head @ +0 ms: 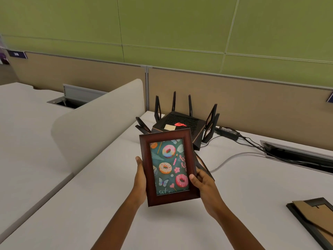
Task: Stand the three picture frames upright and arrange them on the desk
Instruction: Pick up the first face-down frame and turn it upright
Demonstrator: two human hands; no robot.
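A dark red wooden picture frame [168, 166] with a doughnut print is held upright above the white desk [90, 204], its picture facing me. My left hand [140, 179] grips its left edge, fingers behind it. My right hand [201, 184] holds its lower right edge, thumb on the front. Behind the held frame, another frame [204, 166] shows only as a dark sliver; its pose is unclear. A black frame [313, 219] lies face down at the desk's right edge, its cardboard back and stand showing.
A black router [182, 123] with several antennas stands at the back of the desk. A power brick [228, 131] and cables run right to an open cable tray [297, 152]. A beige divider [100, 120] borders the desk on the left, a partition wall behind.
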